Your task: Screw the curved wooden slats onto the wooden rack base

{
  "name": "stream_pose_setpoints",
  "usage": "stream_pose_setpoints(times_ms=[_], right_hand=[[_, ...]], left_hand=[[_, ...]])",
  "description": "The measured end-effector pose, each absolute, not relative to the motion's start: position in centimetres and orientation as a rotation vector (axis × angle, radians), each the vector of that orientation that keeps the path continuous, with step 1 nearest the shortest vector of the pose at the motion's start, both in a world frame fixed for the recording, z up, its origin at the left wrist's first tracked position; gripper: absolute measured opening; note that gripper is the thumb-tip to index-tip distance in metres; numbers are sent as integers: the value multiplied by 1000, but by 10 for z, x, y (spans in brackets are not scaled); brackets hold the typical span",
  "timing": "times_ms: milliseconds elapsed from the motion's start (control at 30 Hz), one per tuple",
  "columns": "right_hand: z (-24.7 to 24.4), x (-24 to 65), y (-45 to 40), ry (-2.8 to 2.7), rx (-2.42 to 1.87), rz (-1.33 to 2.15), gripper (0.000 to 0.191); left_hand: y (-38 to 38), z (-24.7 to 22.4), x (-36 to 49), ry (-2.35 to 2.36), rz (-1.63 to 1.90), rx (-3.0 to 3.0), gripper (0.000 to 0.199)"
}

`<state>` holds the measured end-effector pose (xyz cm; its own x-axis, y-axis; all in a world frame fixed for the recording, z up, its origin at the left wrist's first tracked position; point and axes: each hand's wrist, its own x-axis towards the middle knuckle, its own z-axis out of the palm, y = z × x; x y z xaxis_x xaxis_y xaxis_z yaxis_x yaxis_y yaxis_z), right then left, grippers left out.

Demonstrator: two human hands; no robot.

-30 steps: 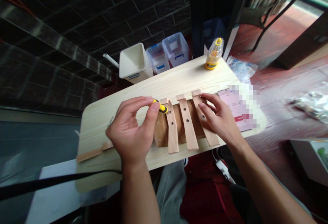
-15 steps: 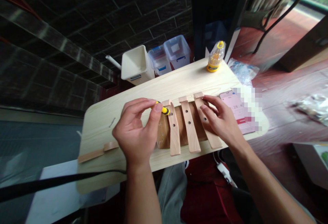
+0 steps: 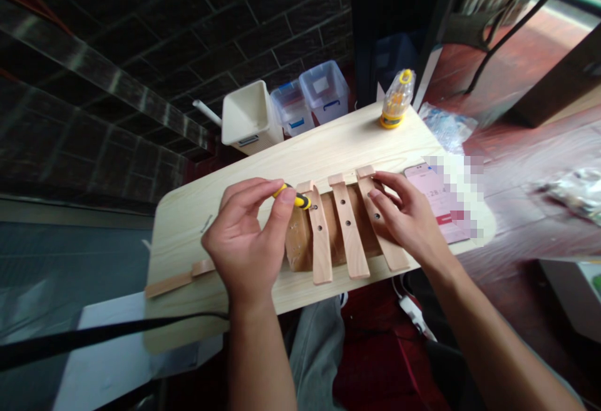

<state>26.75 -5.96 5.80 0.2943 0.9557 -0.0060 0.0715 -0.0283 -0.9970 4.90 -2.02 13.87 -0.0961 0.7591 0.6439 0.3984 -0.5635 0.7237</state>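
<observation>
1. Fingers point(image 3: 253, 189) of the left hand point(image 3: 244, 242) are pinched together with the thumb, clamped on a short yellow-and-black screwdriver point(image 3: 295, 197); its tip reaches the top of the leftmost wooden strip, right by a small hole, though the tip itself is too small to make out.
2. Fingers point(image 3: 381, 180) of the right hand point(image 3: 406, 226) are a little apart and curled; their tips rest on the rightmost strip, pressing down without wrapping around it.
3. Three wooden strips point(image 3: 350, 235), each with holes along it, lie side by side and slightly slanted between the hands; they cross a brown block point(image 3: 300, 245), and their ends stick out past it on both sides.
4. Block and strips sit on a pale wooden board point(image 3: 328, 138), close to its near edge; a shorter wooden strip point(image 3: 173, 284) lies at the board's lower left corner, and a small metal pin point(image 3: 205, 223) lies just above it.
5. Farther along the board stands a clear case with a yellow cap point(image 3: 395, 99); a phone point(image 3: 434, 201) with a pink screen, partly blurred out, lies just beside the right hand.
6. Past the board are a white bin point(image 3: 246, 116) and two clear plastic boxes point(image 3: 323, 91); a black cable point(image 3: 94, 336) crosses the lower left, below a dark brick wall point(image 3: 141, 54).
</observation>
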Motion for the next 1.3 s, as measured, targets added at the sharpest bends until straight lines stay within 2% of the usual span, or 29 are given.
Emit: stream_pose_setpoints(times_ms=[100,600,833,1100,1300], right_hand=[[58,268,-59,-1030,-1402,956,38],[58,268,-58,-1048,-1407,939,36],[55,268,-59,-1062,-1409,933,37],[54,268,-59,-1067,-1413,932,37],[55,268,-58,-1071,-1409,932,38]], left_hand=[[-21,141,47,1307,1652,1900,7],[-20,140,47,1255,1673,1932,4],[-24,142,49,1332,1626,1795,18],[-21,142,55,1321,1721,1782,18],[-23,143,54,1382,1660,1719,21]])
